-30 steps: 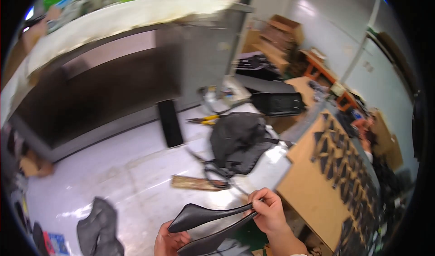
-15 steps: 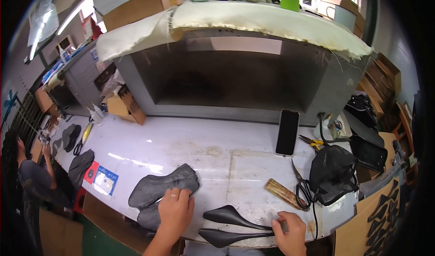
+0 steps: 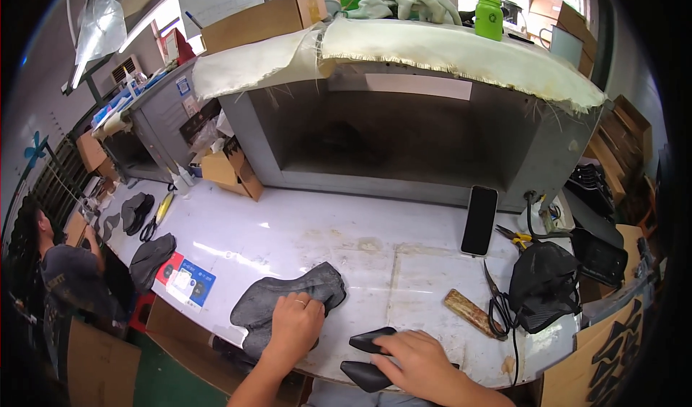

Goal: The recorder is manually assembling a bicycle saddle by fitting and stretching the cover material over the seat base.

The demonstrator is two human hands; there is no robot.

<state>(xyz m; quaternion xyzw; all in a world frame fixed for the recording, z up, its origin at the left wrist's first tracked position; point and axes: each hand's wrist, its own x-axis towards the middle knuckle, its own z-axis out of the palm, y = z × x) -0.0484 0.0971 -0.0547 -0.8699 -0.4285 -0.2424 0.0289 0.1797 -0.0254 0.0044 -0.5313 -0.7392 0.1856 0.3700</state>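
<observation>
Head view: a white table point(image 3: 360, 270) forms the work surface. A gray metal cabinet point(image 3: 544, 155), open at the front, stands along its far side. White cloth point(image 3: 447, 43) with a frayed edge covers the cabinet's top front edge. A dark gray pad point(image 3: 252, 299) lies near the table's front edge, left of two black strips. A black mesh bag point(image 3: 540, 284) occupies the right side of the table.

The right hand point(image 3: 418, 364) is placed over the black strips point(image 3: 366, 377), palm down, with a narrow gap between thumb and fingers. Whether it grips them cannot be told. The left hand point(image 3: 297, 328) rests on the gray pad with fingers bent; whether it pinches the material cannot be told. Both strips lie side by side at the table's front edge, wide pointed ends facing left, their middle portions hidden by the right hand.

A phone point(image 3: 479, 221) is positioned near the cabinet. Scissors point(image 3: 493, 284) lie between the mesh bag and a wooden block point(image 3: 468, 311). Pliers point(image 3: 515, 236) with yellow handles lie just beyond the bag.
</observation>
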